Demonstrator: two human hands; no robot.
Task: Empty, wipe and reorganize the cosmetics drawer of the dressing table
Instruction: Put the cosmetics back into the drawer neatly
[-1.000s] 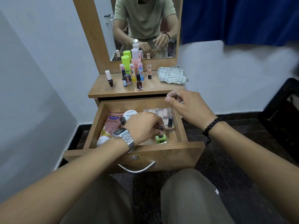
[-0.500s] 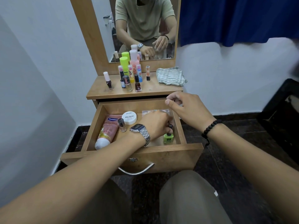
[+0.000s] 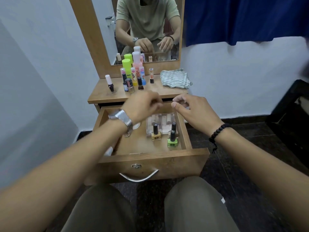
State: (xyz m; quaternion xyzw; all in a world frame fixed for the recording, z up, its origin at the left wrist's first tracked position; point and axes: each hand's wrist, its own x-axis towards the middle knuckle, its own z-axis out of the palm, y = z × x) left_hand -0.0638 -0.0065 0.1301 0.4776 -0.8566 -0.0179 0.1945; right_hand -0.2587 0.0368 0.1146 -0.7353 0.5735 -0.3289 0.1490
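Note:
The wooden drawer (image 3: 150, 159) stands pulled out. Inside stand a green nail polish bottle (image 3: 173, 143), a mustard one (image 3: 156, 134) and a third dark-capped bottle (image 3: 173, 125), in front of a clear plastic case (image 3: 160, 118). A white jar (image 3: 136, 126) and a pink tube (image 3: 109, 150) show only partly under my left arm. My left hand (image 3: 143, 104) hovers blurred over the drawer's back edge with curled fingers; anything inside them is hidden. My right hand (image 3: 192, 108) hovers over the back right corner, fingers apart and empty.
On the table top (image 3: 103, 96) stand several bottles and lipsticks (image 3: 132, 76) and a folded striped cloth (image 3: 174, 79). A mirror (image 3: 147, 22) rises behind. A white wall lies left, dark furniture (image 3: 291, 114) right, and my knees sit below the drawer handle (image 3: 138, 178).
My left hand has come up out of the drawer's right side toward the table top, uncovering the mustard and green bottles. The right hand stayed near the back right corner.

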